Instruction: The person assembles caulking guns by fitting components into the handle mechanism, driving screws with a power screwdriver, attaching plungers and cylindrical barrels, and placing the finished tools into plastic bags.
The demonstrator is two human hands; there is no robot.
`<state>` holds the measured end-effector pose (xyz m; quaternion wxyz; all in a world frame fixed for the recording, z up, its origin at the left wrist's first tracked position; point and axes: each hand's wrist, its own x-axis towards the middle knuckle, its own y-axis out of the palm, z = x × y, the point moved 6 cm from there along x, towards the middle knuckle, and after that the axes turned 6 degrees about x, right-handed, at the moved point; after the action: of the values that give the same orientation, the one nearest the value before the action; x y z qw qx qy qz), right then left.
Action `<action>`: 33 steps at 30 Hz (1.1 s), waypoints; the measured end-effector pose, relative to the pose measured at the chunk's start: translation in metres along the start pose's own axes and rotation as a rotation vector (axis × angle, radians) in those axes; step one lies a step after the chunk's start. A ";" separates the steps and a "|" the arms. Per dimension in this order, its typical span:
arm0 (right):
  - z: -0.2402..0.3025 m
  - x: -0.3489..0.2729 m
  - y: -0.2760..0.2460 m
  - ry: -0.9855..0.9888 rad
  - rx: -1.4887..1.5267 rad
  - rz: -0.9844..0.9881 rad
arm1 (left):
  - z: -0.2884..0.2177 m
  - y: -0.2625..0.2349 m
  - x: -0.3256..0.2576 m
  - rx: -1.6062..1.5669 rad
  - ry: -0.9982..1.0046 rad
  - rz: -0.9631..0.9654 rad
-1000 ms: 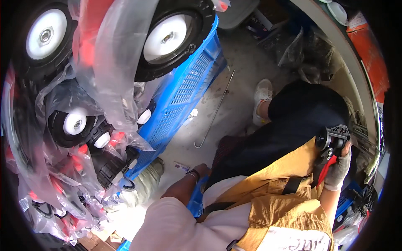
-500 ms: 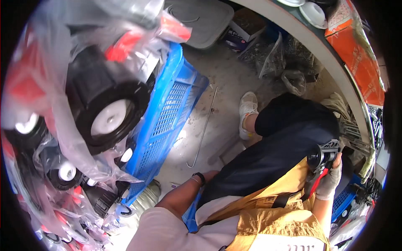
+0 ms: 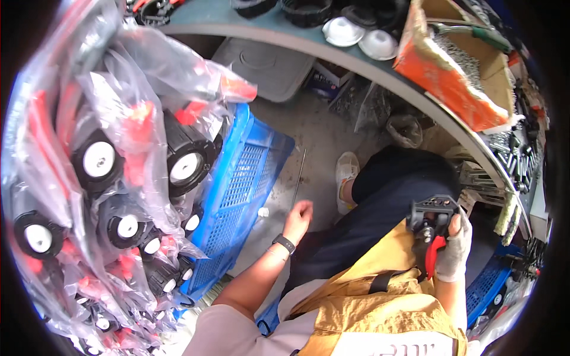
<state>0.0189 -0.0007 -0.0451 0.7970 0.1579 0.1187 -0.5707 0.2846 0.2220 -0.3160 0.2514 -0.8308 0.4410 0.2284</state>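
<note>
The gloved right hand (image 3: 455, 249) holds the black assembly (image 3: 436, 212) with red lever (image 3: 434, 254) in its grip over the dark trousers (image 3: 404, 178), while the left hand (image 3: 298, 218) is positioned near the blue crate (image 3: 235, 178), grip state indeterminable.

There are two hands (image 3: 300, 215), one wristwatch (image 3: 285, 242), one red-levered black fitting (image 3: 433, 219), one sneaker (image 3: 345, 171), one metal rod (image 3: 300, 176), two white domed caps (image 3: 343, 32), one orange cardboard box (image 3: 442, 95) and at least two blue crates (image 3: 244, 172).
</note>
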 end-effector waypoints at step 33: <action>0.209 -0.039 -0.212 -0.716 -0.991 -0.729 | -0.436 0.309 -0.178 -0.814 0.006 1.204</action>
<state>-0.1923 -0.1108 0.1373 0.5235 -0.4701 0.1407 -0.6965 0.0015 -0.0873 0.0595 -0.2482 -0.4725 0.7025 0.4709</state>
